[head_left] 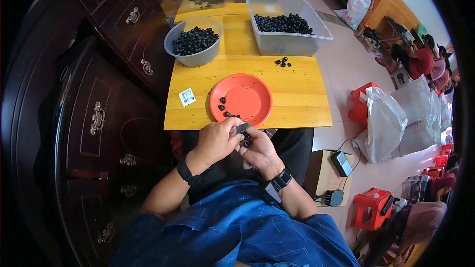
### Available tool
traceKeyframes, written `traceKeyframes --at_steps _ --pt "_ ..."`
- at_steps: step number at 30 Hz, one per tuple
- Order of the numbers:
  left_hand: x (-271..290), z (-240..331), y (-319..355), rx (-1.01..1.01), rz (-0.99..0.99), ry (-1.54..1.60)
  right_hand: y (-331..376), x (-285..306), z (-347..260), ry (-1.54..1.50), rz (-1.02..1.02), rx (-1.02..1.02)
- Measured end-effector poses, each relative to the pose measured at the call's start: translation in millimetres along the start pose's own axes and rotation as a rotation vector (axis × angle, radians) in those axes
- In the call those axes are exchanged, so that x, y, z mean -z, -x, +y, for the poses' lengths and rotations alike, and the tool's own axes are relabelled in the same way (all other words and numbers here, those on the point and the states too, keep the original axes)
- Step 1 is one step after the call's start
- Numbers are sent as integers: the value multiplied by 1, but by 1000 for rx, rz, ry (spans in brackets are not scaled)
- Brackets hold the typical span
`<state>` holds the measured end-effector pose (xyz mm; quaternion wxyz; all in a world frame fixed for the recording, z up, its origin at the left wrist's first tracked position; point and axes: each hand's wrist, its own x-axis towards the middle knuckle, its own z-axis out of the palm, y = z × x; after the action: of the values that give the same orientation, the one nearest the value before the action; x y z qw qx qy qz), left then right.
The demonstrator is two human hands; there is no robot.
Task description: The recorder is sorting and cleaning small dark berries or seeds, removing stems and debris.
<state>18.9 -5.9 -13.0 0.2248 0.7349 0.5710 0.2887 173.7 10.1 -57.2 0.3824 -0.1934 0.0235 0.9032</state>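
Note:
Just over the near edge of the table, my two hands are close together. My left hand [213,142] is closed, its fingertips pinching a dark flat strip [243,127] that looks like a small blade. Beside it my right hand [261,152] is palm up with curled fingers, holding small black round parts [247,144], its thumb near the strip's end. An orange-red plastic plate [253,94] lies just beyond the hands. Several of the same black parts [222,100] rest along its left side; my fingers partly hide the nearest ones.
On the yellow table [297,94] stand a round translucent tub [197,61] and a rectangular bin [292,44], both with black parts; more bins are behind. A few loose parts [283,62] and a white label [187,97] lie nearby. Dark drawers flank the left; red stools [372,207] and people are right.

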Motion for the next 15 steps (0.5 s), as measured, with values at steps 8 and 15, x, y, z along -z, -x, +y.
traceKeyframes --at_steps 8,15 --pt "14 6 1 11 45 16 6 -1 -5 324 35 59" --pt "14 4 8 53 2 310 1 7 -1 283 -73 29"
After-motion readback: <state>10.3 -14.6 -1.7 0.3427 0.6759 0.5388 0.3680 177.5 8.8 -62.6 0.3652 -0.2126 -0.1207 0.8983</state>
